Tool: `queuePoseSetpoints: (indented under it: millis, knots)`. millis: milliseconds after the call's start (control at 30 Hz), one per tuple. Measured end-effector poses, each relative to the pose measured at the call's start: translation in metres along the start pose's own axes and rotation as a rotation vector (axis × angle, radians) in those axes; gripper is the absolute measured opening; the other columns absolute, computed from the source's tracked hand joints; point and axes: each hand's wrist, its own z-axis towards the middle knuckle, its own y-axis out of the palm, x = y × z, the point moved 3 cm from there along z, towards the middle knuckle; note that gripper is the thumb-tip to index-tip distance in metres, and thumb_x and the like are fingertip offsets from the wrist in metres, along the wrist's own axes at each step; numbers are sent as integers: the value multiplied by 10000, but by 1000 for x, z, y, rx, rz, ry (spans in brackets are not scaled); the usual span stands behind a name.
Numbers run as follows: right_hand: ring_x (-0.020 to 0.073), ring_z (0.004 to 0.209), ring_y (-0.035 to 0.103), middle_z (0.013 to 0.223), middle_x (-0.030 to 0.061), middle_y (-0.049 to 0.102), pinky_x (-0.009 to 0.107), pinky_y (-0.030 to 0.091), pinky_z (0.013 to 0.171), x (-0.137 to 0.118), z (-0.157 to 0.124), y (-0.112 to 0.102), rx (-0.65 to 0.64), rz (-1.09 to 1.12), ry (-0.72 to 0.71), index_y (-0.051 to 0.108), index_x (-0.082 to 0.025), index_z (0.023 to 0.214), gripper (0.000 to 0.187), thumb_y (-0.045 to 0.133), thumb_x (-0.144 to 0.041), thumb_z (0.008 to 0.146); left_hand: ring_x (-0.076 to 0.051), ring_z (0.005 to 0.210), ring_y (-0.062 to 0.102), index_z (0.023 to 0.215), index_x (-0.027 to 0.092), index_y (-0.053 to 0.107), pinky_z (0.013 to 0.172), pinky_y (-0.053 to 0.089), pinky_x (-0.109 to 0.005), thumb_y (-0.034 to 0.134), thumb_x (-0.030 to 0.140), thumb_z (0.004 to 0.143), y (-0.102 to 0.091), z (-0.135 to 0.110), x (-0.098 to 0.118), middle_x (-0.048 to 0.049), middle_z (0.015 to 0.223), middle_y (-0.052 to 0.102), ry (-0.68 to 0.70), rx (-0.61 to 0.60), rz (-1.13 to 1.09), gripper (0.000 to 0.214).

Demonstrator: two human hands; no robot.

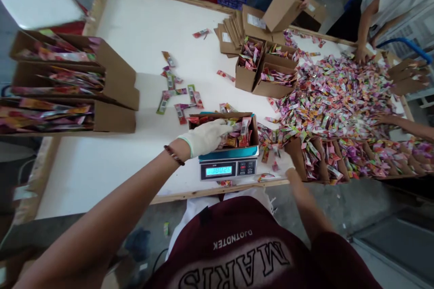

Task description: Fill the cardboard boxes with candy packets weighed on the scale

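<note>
My left hand (210,137), in a white glove, rests with its fingers stretched out over the small packets (244,132) in an open cardboard box (255,133). That box sits on a digital scale (228,170) with a lit blue display, near the table edge in front of me. To the right of the scale, my right hand (282,162) is smeared by motion. It looks gloved in white and is among loose packets (266,153); whether it holds one is not visible.
Filled boxes stand at left (117,81), beyond the scale (246,74) and along the right front edge (298,162). A large packet heap (339,95) covers the right side. Other people's hands (362,54) work there, and one person handles a carton (283,9). Scattered packets (169,81) lie mid-table.
</note>
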Motion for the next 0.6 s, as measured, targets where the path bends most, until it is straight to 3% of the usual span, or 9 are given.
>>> queuePoseSetpoints:
  millis: [67,133,267,367,467,533,600]
  knots:
    - [167,737,658,843,46,710,292,552,693,2,0,-11,1,7,13,695,-169,940,159,569,-247,999,-243,1337,581,1253,176,697,1186,469,-390,423,75,943,-16,-26,5,-120,1376,661,75,147,-60,426]
    - [205,769,669,824,66,722,318,547,731,-17,6,-28,38,19,-82,689,-175,894,154,544,-200,939,-240,1272,623,1246,183,694,1132,521,-410,415,147,987,-33,-55,4,-113,1380,663,55,356,-127,383]
    - [251,980,686,1058,95,749,366,542,888,-100,21,-66,55,42,-497,706,-203,1066,200,570,-228,922,-246,1086,688,1077,158,721,988,583,-422,481,278,1016,-50,-105,-4,-123,1186,723,-101,722,-216,275]
    - [246,961,681,1080,86,731,381,548,889,-136,37,-86,66,52,-575,683,-218,1196,268,611,-297,950,-228,1010,690,1023,169,718,921,583,-404,526,290,1010,-51,-127,-5,-99,1091,729,-182,847,-230,228]
    - [244,915,675,1051,82,717,414,552,905,-111,78,-98,169,47,-431,663,-209,1228,301,605,-340,964,-212,1011,685,1016,193,714,919,579,-381,547,278,1005,-49,-137,2,-81,1071,722,-199,894,-229,187]
    - [264,993,662,1092,106,703,447,527,972,-71,120,-99,201,-19,-294,649,-184,1243,312,579,-315,968,-206,1001,687,998,197,714,908,584,-367,557,273,1001,-49,-137,8,-77,1064,721,-201,891,-230,174]
    - [282,1148,611,1264,165,645,451,465,1063,-28,169,-95,156,-144,-126,595,-130,1332,402,587,-266,954,-203,990,691,983,190,715,895,590,-359,561,262,994,-48,-132,13,-76,1067,721,-200,876,-235,170]
